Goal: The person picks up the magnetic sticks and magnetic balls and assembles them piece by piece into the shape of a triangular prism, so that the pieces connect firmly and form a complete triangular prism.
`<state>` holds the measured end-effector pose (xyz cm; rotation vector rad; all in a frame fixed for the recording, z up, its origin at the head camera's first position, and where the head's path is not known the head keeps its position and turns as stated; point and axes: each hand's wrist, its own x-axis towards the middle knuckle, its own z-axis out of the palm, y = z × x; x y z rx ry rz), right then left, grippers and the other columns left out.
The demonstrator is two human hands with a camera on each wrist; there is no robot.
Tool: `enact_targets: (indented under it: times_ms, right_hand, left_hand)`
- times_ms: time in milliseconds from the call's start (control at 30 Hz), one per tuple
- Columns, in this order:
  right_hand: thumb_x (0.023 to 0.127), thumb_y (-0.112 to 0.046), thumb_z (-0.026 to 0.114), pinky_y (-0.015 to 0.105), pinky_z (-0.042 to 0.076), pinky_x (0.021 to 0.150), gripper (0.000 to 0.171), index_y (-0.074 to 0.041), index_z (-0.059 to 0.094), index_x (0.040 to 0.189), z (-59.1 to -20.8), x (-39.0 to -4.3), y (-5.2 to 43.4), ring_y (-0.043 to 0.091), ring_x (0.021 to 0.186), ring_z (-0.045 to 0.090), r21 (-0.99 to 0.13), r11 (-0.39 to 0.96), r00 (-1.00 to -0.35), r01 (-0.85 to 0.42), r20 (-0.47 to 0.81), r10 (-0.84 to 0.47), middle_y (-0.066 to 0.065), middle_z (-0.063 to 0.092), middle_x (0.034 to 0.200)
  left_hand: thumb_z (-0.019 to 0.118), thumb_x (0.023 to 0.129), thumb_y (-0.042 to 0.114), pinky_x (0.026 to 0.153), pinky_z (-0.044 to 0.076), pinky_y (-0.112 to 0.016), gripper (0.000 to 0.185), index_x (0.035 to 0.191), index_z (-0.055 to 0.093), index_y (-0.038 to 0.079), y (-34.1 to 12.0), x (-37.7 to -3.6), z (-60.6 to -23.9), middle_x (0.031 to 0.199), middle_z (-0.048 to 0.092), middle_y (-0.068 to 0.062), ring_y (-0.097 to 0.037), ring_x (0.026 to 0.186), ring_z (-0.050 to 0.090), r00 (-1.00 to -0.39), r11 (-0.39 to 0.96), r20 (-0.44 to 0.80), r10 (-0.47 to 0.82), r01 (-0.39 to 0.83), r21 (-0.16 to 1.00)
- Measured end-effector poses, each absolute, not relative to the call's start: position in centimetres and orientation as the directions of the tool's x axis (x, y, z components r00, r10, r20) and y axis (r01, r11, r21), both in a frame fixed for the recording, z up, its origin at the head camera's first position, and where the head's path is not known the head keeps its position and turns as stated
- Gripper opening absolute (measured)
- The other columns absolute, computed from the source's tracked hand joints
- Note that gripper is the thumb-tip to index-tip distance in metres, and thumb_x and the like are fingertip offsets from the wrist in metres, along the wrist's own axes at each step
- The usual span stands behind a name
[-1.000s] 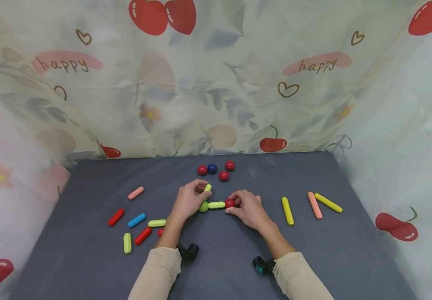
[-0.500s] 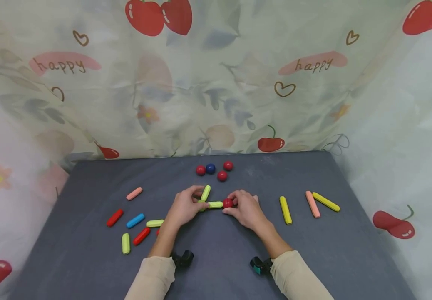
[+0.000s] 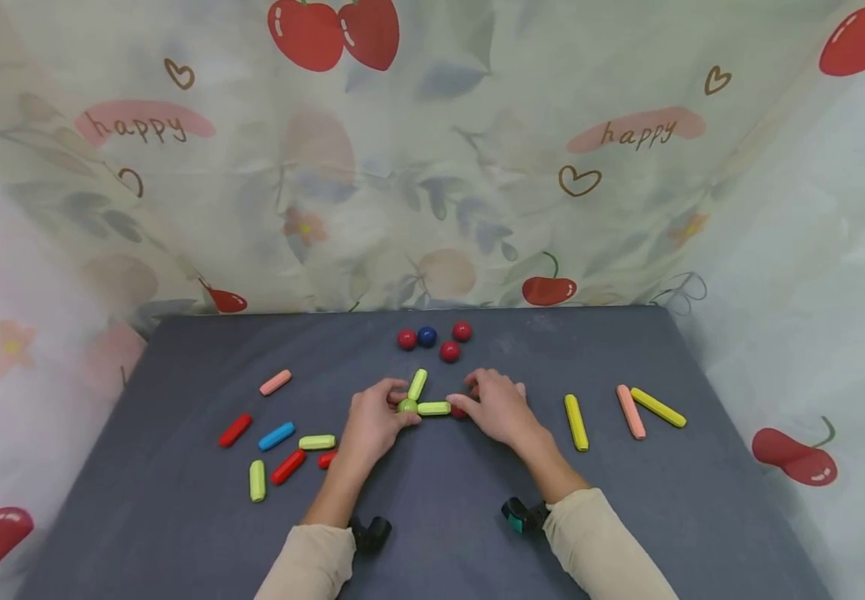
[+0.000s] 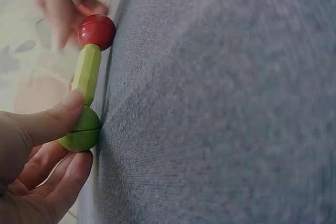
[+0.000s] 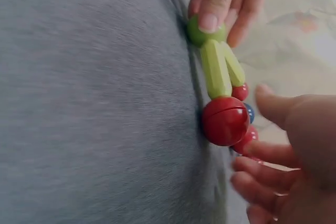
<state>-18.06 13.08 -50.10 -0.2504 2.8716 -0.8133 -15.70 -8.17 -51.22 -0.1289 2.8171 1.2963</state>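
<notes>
My left hand [image 3: 374,421] pinches a green ball [image 4: 84,135] between thumb and fingers, low over the table. Two light-green rods join that ball in a V. One rod [image 5: 215,69] runs right to a red ball [image 5: 226,121]; the other rod [image 3: 417,384] points toward the back. Beside the red ball is my right hand [image 3: 500,404], its fingers spread and off the ball in the right wrist view. From the head view, this hand partly covers the red ball.
Loose red balls [image 3: 450,352] and a blue ball [image 3: 427,336] lie at the back. Short rods, such as a blue rod [image 3: 277,437], lie scattered left. Longer rods, including a yellow rod [image 3: 577,422], lie right. A patterned curtain [image 3: 432,167] hangs behind the dark table [image 3: 447,533].
My right hand has let go of the red ball and its fingers have spread. My left hand, earlier at the back rod, now pinches the green ball.
</notes>
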Motion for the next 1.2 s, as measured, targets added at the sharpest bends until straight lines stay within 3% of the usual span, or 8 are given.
enact_targets:
  times_ms: [100, 333, 667, 1000, 1200]
  right_hand:
    - [0.098, -0.046, 0.067, 0.048, 0.045, 0.096, 0.056, -0.008, 0.057, 0.137, -49.9, -19.6, 12.6, 0.027, 0.107, 0.056, -0.571, 0.810, -0.979, -0.133, -0.051, -0.196, 0.012, 0.059, 0.120]
    - [0.102, -0.033, 0.063, 0.046, 0.050, 0.096, 0.057, -0.016, 0.045, 0.153, -51.5, -23.1, 11.1, 0.030, 0.109, 0.057, -0.597, 0.781, -0.977, -0.183, 0.024, -0.211, 0.016, 0.046, 0.133]
    - [0.102, -0.023, 0.064, 0.046, 0.051, 0.099, 0.040, -0.016, 0.057, 0.141, -52.0, -23.5, 10.8, 0.031, 0.109, 0.060, -0.545, 0.813, -0.971, -0.206, 0.008, -0.240, 0.016, 0.056, 0.124]
    - [0.103, -0.028, 0.061, 0.046, 0.051, 0.102, 0.043, -0.014, 0.056, 0.144, -51.6, -23.1, 11.0, 0.025, 0.117, 0.063, -0.663, 0.709, -0.938, -0.241, -0.028, -0.346, 0.009, 0.066, 0.131]
    - [0.102, -0.028, 0.063, 0.042, 0.053, 0.094, 0.042, -0.014, 0.057, 0.142, -51.6, -23.1, 11.6, 0.022, 0.103, 0.063, -0.676, 0.698, -0.927, -0.235, -0.058, -0.369, 0.008, 0.066, 0.128]
  left_hand:
    - [0.092, 0.074, 0.022, 0.088, 0.059, -0.039, 0.052, 0.121, 0.072, 0.013, -8.3, -15.7, -51.1, 0.108, 0.080, -0.003, -0.018, 0.099, 0.075, -0.995, 0.650, -0.066, -0.071, -0.097, 0.754]
    - [0.092, 0.075, 0.022, 0.085, 0.059, -0.038, 0.044, 0.115, 0.074, 0.012, -8.4, -16.0, -50.7, 0.103, 0.079, -0.003, -0.018, 0.094, 0.074, -0.993, 0.643, -0.098, -0.064, -0.116, 0.757]
    - [0.092, 0.074, 0.021, 0.084, 0.060, -0.037, 0.044, 0.114, 0.075, 0.012, -8.3, -15.9, -51.0, 0.101, 0.079, -0.002, -0.016, 0.092, 0.074, -0.993, 0.635, -0.100, -0.061, -0.116, 0.763]
    - [0.092, 0.074, 0.019, 0.088, 0.060, -0.039, 0.046, 0.116, 0.074, 0.011, -8.4, -16.5, -50.4, 0.104, 0.079, -0.002, -0.016, 0.095, 0.074, -0.990, 0.657, -0.142, -0.025, -0.123, 0.744]
    - [0.091, 0.076, 0.017, 0.090, 0.059, -0.040, 0.044, 0.117, 0.074, 0.014, -8.4, -16.6, -50.6, 0.107, 0.079, -0.002, -0.019, 0.099, 0.074, -0.991, 0.658, -0.133, -0.006, -0.105, 0.746]
